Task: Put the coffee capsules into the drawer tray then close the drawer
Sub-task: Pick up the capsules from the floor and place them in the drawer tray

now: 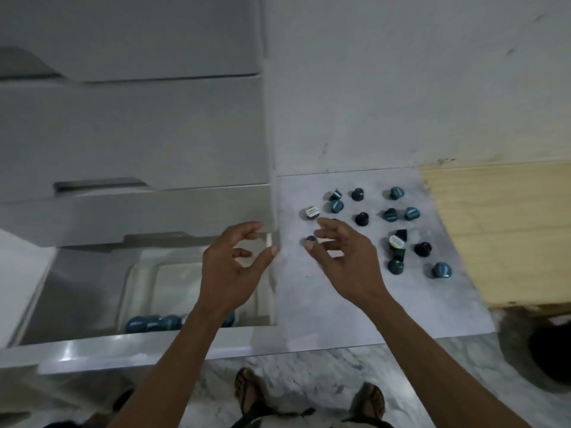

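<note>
1. Capsules lie scattered on the grey sheet (355, 304) to the right of the open drawer (77, 291); my right hand (343, 257) hovers over the sheet's left part, fingers spread and loosely bent, gripping nothing.
2. Nearest to that hand is a dark capsule (310, 240), just off my thumb tip and at my fingertips; I cannot tell whether skin touches it.
3. A capsule with its white foil lid up (311, 212) sits just beyond my index finger, apart from it.
4. My left hand (230, 267) hangs above the drawer's right edge, over the clear tray (139, 291), fingers curled loosely with thumb stretched out, and nothing in it.
5. Counting on the sheet, I make out about fifteen capsules, and my right hand hides part of one more.
6. Of these, roughly seven are teal, such as the teal one nearest the front right (441, 270); about five are black or dark, such as the black one at the right (422, 249).
7. Two show white foil lids: the one by my index finger and another lying tipped (397, 242) against a black capsule.
8. Inside the tray, along its near wall, three teal capsules in a row (153, 323) are plain, and a fourth peeks out beside my left wrist.
9. Two closed drawers (133, 134) stack above the open one.
</note>
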`<state>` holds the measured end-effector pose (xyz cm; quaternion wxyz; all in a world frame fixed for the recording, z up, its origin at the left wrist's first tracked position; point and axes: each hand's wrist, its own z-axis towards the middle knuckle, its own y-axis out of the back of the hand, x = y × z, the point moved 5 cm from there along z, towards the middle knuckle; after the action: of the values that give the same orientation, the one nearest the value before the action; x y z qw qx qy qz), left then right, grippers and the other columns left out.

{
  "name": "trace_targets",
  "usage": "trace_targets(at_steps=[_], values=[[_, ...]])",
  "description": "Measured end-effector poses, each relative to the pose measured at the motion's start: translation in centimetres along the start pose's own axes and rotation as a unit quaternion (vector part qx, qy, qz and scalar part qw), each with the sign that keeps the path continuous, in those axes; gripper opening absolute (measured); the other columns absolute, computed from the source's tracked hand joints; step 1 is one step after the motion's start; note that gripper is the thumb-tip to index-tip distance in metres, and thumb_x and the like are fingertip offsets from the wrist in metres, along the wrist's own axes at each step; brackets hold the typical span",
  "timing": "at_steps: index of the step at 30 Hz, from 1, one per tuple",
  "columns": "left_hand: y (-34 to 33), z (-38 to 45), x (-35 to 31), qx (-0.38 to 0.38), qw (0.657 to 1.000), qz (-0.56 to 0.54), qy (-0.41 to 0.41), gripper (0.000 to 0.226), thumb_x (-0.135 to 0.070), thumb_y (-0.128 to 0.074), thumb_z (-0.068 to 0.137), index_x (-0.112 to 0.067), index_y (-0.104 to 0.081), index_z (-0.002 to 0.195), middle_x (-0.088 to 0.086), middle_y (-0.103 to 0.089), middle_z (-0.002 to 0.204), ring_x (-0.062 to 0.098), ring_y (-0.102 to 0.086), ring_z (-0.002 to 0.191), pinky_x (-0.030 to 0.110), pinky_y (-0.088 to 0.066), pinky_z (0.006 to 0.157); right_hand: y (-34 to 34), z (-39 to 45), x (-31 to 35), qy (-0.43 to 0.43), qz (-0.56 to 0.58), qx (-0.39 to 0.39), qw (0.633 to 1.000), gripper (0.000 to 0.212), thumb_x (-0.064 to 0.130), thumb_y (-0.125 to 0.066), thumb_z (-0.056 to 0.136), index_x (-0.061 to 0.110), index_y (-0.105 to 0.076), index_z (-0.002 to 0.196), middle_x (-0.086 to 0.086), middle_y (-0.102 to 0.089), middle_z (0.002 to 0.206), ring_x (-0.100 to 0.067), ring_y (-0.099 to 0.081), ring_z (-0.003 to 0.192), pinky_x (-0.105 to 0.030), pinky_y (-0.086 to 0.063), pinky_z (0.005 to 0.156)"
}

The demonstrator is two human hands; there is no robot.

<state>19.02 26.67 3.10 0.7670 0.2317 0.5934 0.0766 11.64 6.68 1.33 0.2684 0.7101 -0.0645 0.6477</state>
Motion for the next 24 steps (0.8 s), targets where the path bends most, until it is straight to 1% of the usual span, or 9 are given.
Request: trace_targets(at_steps=[4,8,10,13,15,19,20,22,24], values=[[-8.2,-1.6,-3.7,-0.013,1.0,-0.012,0.013,0.037,-0.027,-0.081,0.076,-0.027,-0.066,0.111,-0.014,-0.067,0.103,0.005,-0.067,0.091,0.018,-0.056,0.074,8.9,0.1,-3.1,-0.004,0.014,-0.032,0.999,0.042,0.026,-0.077,0.082,0.022,-0.063,0.121,0.008,-0.069,0.105,0.0,-0.066,0.086,-0.012,-0.052,0.07],[-17.6,-3.1,-5.2,0.018,0.999,-0.031,0.031,0.037,-0.025,-0.08,0.078,-0.024,-0.066,0.112,-0.013,-0.066,0.106,0.002,-0.063,0.097,0.023,-0.057,0.073,16.8,0.5,-6.9,-0.01,-0.013,-0.069,0.997,0.037,0.025,-0.077,0.082,0.02,-0.065,0.117,0.006,-0.07,0.1,-0.001,-0.067,0.082,-0.011,-0.051,0.067],[-21.5,-3.6,-5.5,0.035,0.998,-0.022,0.038,0.033,-0.024,-0.079,0.079,-0.027,-0.065,0.109,-0.013,-0.066,0.106,0.001,-0.062,0.097,0.024,-0.056,0.071,20.3,0.5,-8.7,-0.021,-0.032,-0.09,0.995,0.031,0.022,-0.076,0.083,0.02,-0.066,0.112,0.006,-0.071,0.096,0.003,-0.066,0.081,-0.008,-0.049,0.065],[-26.3,-4.3,-5.3,0.08,0.995,-0.011,0.061,0.035,-0.021,-0.077,0.081,-0.033,-0.061,0.109,-0.011,-0.065,0.11,-0.002,-0.059,0.098,0.013,-0.051,0.069,24.3,0.8,-11.7,-0.057,-0.077,-0.108,0.99,0.029,0.025,-0.075,0.083,0.022,-0.067,0.11,0.009,-0.07,0.097,0.002,-0.066,0.082,-0.02,-0.055,0.07],[-29.0,-4.4,-4.2,0.108,0.991,0.011,0.073,0.033,-0.021,-0.076,0.082,-0.027,-0.063,0.112,-0.009,-0.063,0.112,0.0,-0.058,0.1,0.011,-0.047,0.069,26.0,1.5,-14.0,-0.079,-0.11,-0.111,0.984,0.028,0.027,-0.074,0.084,0.022,-0.066,0.111,0.007,-0.07,0.103,-0.002,-0.066,0.086,-0.024,-0.054,0.071],[-32.8,-3.7,-1.5,0.139,0.983,0.077,0.093,0.038,-0.024,-0.073,0.083,-0.019,-0.061,0.12,-0.003,-0.063,0.118,0.013,-0.06,0.102,0.034,-0.053,0.081,26.8,2.6,-18.3,-0.125,-0.17,-0.092,0.973,0.034,0.027,-0.071,0.087,0.018,-0.064,0.12,0.001,-0.067,0.117,-0.014,-0.063,0.096,-0.025,-0.047,0.075],[-33.6,-3.5,-1.1,0.149,0.979,0.097,0.1,0.038,-0.025,-0.072,0.084,-0.019,-0.061,0.12,-0.002,-0.062,0.119,0.015,-0.06,0.103,0.035,-0.053,0.083,26.7,2.6,-19.1,-0.139,-0.185,-0.087,0.969,0.035,0.027,-0.07,0.087,0.018,-0.064,0.121,-0.001,-0.065,0.119,-0.016,-0.062,0.1,-0.027,-0.048,0.076],[-34.9,-3.1,-0.6,0.16,0.974,0.121,0.109,0.032,-0.026,-0.071,0.085,-0.02,-0.061,0.115,-0.003,-0.061,0.116,0.017,-0.059,0.102,0.035,-0.051,0.081,26.2,2.8,-20.6,-0.158,-0.208,-0.075,0.962,0.031,0.026,-0.071,0.087,0.016,-0.066,0.116,-0.005,-0.066,0.118,-0.022,-0.063,0.103,-0.034,-0.053,0.079],[-36.2,-2.8,-0.1,0.175,0.968,0.141,0.108,0.027,-0.026,-0.071,0.084,-0.019,-0.061,0.108,-0.002,-0.062,0.111,0.019,-0.058,0.103,0.039,-0.052,0.08,25.9,3.0,-21.7,-0.154,-0.226,-0.067,0.96,0.022,0.02,-0.071,0.085,0.011,-0.07,0.106,-0.009,-0.068,0.11,-0.029,-0.063,0.099,-0.039,-0.054,0.077]])
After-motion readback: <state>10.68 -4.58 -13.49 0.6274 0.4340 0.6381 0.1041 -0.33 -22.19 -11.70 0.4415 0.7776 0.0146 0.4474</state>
